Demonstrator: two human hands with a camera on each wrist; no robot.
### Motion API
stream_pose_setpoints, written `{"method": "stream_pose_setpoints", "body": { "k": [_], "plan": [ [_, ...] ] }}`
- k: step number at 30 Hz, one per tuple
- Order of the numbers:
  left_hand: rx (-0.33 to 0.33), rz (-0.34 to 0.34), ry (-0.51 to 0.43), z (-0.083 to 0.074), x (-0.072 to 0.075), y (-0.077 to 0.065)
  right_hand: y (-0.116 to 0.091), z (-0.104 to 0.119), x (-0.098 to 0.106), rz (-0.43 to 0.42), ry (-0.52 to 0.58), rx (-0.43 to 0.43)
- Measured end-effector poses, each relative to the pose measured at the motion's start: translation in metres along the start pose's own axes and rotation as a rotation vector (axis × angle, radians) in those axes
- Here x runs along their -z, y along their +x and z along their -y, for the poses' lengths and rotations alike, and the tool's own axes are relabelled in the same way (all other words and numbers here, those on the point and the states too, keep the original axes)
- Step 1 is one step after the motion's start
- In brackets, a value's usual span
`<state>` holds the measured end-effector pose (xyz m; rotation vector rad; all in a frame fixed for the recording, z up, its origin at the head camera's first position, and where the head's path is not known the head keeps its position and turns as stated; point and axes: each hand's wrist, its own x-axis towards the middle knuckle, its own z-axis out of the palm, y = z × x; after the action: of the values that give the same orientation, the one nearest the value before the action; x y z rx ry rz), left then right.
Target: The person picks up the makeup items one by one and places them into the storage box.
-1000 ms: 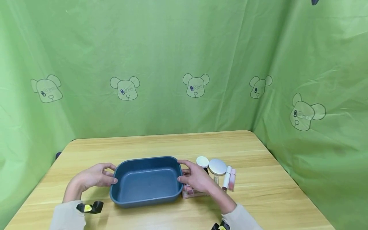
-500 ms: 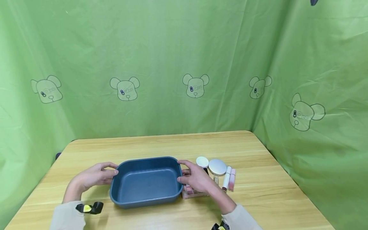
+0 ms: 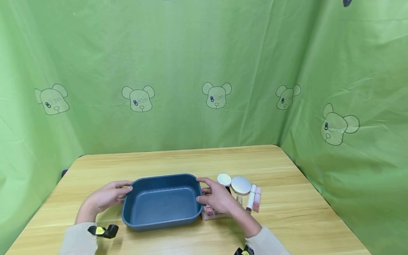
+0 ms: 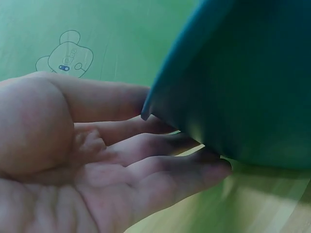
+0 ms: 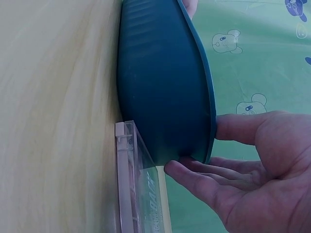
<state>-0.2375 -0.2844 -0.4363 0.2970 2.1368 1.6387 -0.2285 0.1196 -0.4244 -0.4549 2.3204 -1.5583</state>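
Observation:
A dark blue plastic tub (image 3: 165, 205), a rounded rectangle with nothing inside, sits on the wooden table between both hands. My left hand (image 3: 106, 194) grips its left end near the back corner. In the left wrist view the thumb (image 4: 109, 99) meets the tub's rim, the other fingers lying along the outer wall. At the opposite end my right hand (image 3: 218, 196) holds the tub, thumb at the rim and fingers at the wall's outside in the right wrist view. Under the right hand lies a clear makeup palette (image 5: 131, 179), close against the tub and partly hidden.
Right of the palette lie a round white jar (image 3: 224, 179), a silver compact (image 3: 241, 185), a white tube (image 3: 251, 197) and a pink lip gloss tube (image 3: 257, 199). Green curtains (image 3: 178, 127) enclose the table (image 3: 172, 163) behind and at both sides.
My left hand has shifted slightly back and to the right along the tub's end, its thumb moving up the rim. The right hand, tub and cosmetics have stayed in place.

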Motion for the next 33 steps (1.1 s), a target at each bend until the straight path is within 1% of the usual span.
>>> {"method": "stream_pose_setpoints", "body": {
  "k": [6, 16, 26, 30, 33],
  "plan": [
    [0.008, -0.001, 0.009, 0.0004, -0.0008, 0.0015, 0.0, -0.0003, 0.0002, -0.006, 0.0, -0.007],
    [0.004, 0.007, 0.006, 0.0011, -0.0012, 0.0026, -0.0003, -0.0014, -0.0001, -0.015, -0.002, -0.007],
    [-0.001, 0.014, 0.011, 0.0025, -0.0002, 0.003, -0.0007, -0.0008, 0.0014, 0.0, 0.004, 0.008],
    [-0.008, 0.015, 0.009, 0.0022, 0.0003, 0.0021, -0.0002, -0.0007, 0.0023, -0.001, -0.036, 0.007],
    [-0.01, 0.012, 0.008, 0.0013, 0.0004, 0.0014, -0.0004, -0.0001, 0.0033, -0.025, -0.108, 0.003]
  ]
}}
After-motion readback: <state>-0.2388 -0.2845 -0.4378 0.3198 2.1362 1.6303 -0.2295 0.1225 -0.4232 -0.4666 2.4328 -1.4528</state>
